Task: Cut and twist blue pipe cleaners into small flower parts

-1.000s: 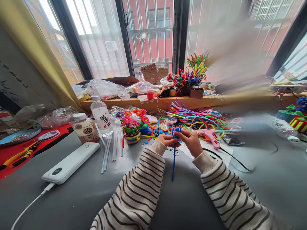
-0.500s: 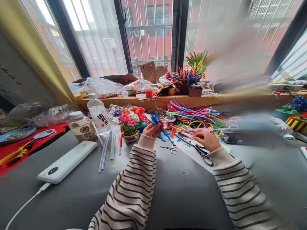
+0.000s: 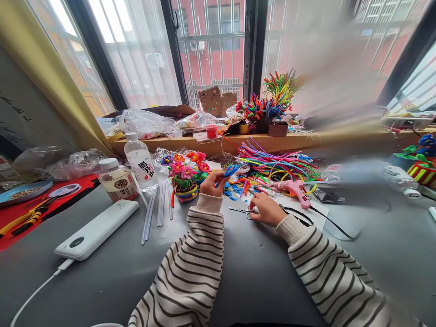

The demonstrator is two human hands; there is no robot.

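Note:
In the head view my left hand [image 3: 210, 184] is closed in a pinch around blue pipe cleaners [image 3: 231, 171], whose looped ends stick out to the right. My right hand [image 3: 266, 210] has its fingers closed on the handle rings of small silver scissors [image 3: 241, 210], which lie low at the table with their blades pointing left. Just beyond that hand is a pink glue gun [image 3: 299, 190] with a black cord. Blue fuzzy scraps [image 3: 230, 194] are scattered between the hands. A pot of pipe-cleaner flowers [image 3: 185, 181] stands left of my left hand.
A heap of coloured pipe cleaners [image 3: 275, 163] lies at the back. To the left are clear glue sticks [image 3: 148, 215], a water bottle [image 3: 140, 163], a labelled jar [image 3: 118, 181] and a white power bank [image 3: 97, 230]. More pipe-cleaner plants [image 3: 269, 109] stand on the sill.
My right hand has moved left from beside the glue gun onto the small scissors' handles. My left hand has turned, and the blue pipe cleaners now point right instead of up.

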